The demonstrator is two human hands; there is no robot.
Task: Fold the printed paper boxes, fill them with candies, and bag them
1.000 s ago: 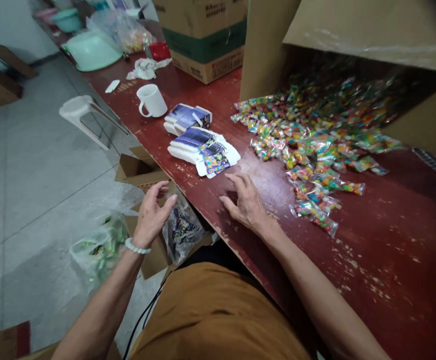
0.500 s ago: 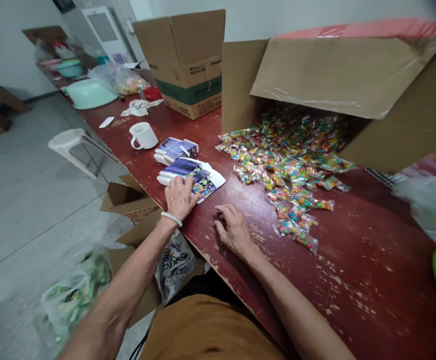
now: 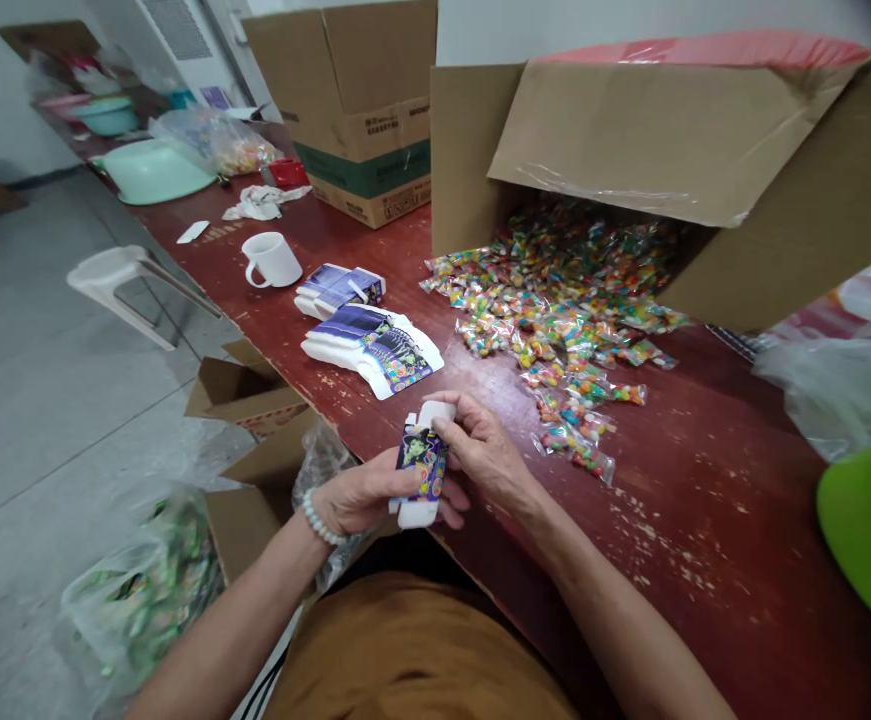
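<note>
Left hand (image 3: 364,492) fingers together, clamped on lower part of printed paper carton (image 3: 424,462); right hand (image 3: 484,450) fingers gripping its white top, carton over near table edge (image 3: 322,405); flat cartons (image 3: 371,350) far left, candy packets (image 3: 555,320) right

The left hand (image 3: 364,495) and right hand (image 3: 484,450) hold a small white printed carton (image 3: 421,462) upright just over the edge of the worn red surface (image 3: 705,480) — flattened cartons (image 3: 371,350) lie close by, and colourful sweet packets (image 3: 555,320) fan out from a tipped cardboard box (image 3: 615,140)
</note>
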